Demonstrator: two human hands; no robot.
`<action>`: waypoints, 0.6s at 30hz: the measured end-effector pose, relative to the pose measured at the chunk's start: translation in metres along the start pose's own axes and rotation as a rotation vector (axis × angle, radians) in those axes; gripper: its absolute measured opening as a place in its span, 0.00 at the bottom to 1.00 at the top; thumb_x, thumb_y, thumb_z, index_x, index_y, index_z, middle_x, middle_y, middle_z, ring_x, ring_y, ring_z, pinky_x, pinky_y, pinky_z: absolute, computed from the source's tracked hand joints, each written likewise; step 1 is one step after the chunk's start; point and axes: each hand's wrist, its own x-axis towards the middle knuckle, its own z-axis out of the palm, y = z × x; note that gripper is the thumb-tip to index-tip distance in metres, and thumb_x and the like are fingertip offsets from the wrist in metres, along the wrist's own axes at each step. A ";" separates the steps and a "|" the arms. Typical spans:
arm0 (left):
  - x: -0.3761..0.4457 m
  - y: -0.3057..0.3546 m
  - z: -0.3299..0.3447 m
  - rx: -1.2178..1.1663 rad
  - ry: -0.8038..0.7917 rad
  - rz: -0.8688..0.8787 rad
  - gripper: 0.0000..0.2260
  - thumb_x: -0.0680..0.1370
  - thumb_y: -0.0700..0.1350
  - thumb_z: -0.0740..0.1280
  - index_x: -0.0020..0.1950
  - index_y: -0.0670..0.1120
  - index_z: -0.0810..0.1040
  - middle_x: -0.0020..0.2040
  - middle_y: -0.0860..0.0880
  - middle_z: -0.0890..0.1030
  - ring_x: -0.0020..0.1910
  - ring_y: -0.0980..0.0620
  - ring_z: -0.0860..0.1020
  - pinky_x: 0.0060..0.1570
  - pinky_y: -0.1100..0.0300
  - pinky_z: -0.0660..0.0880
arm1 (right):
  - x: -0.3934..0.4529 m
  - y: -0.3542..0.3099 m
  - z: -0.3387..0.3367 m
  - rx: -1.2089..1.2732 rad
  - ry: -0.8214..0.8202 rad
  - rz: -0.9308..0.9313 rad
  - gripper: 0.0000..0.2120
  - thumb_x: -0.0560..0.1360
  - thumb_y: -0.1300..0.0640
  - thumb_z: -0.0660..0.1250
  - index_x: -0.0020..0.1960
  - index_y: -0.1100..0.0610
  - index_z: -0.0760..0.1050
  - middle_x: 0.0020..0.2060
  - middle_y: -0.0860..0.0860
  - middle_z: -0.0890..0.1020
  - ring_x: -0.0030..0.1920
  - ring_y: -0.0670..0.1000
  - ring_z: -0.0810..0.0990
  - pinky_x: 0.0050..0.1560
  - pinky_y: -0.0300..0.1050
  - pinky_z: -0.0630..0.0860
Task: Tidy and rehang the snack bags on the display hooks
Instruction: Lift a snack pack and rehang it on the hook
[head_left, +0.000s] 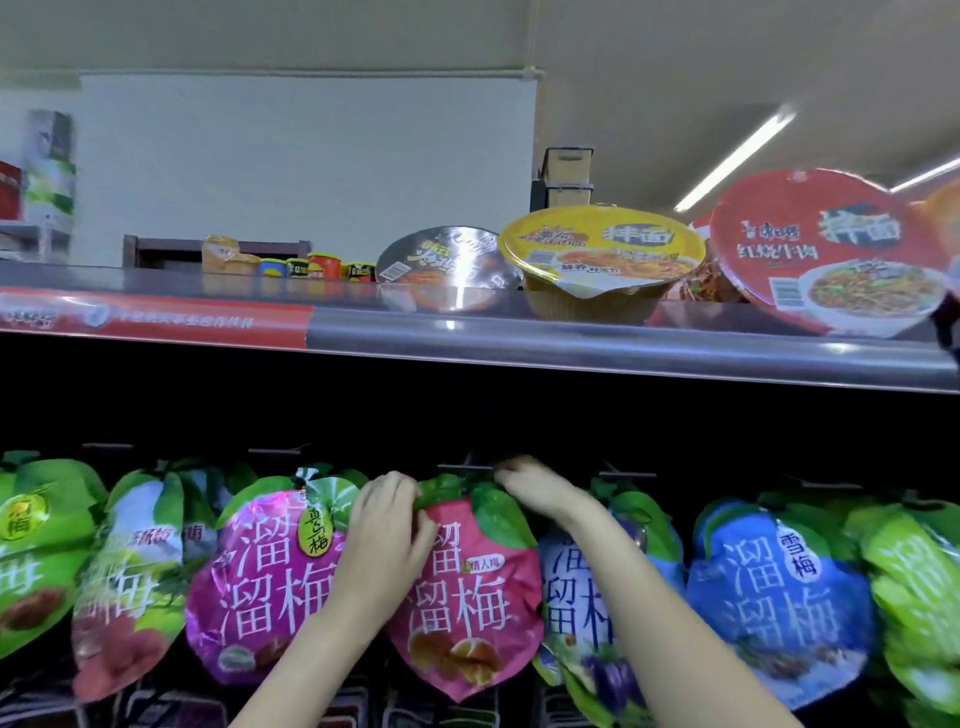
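A pink snack bag (467, 587) with green leaf top hangs in the middle of the row. My left hand (387, 519) grips its upper left edge. My right hand (535, 486) pinches the bag's green top right at the display hook (465, 466). The hook's tip is partly hidden by my fingers. A purple bag (254, 577) hangs to the left, and blue bags (587, 592) (779, 582) hang to the right.
Green bags (36, 545) (914, 597) hang at both ends of the row, each under its own hook. Above, a grey shelf edge (571, 340) carries instant noodle bowls (602, 260) (826, 249). Dark packets sit below the bags.
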 end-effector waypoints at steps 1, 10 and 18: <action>0.000 0.000 -0.001 -0.008 -0.010 -0.013 0.02 0.77 0.41 0.60 0.45 0.44 0.71 0.42 0.51 0.72 0.46 0.52 0.69 0.56 0.59 0.65 | 0.000 0.000 0.002 0.024 -0.052 0.025 0.14 0.80 0.60 0.55 0.56 0.64 0.76 0.54 0.59 0.79 0.55 0.55 0.77 0.59 0.47 0.72; -0.003 0.002 -0.008 -0.059 -0.055 -0.017 0.05 0.78 0.38 0.62 0.45 0.46 0.69 0.42 0.53 0.72 0.46 0.55 0.68 0.55 0.58 0.66 | -0.014 0.007 0.013 0.368 -0.042 0.096 0.14 0.79 0.55 0.57 0.48 0.64 0.77 0.46 0.59 0.82 0.44 0.55 0.81 0.50 0.45 0.77; -0.009 0.000 -0.002 -0.090 0.050 0.023 0.04 0.76 0.42 0.60 0.45 0.50 0.68 0.41 0.54 0.72 0.43 0.54 0.69 0.48 0.58 0.67 | -0.059 0.009 0.019 0.348 0.170 -0.089 0.14 0.81 0.55 0.55 0.61 0.56 0.74 0.53 0.44 0.74 0.55 0.42 0.72 0.55 0.35 0.66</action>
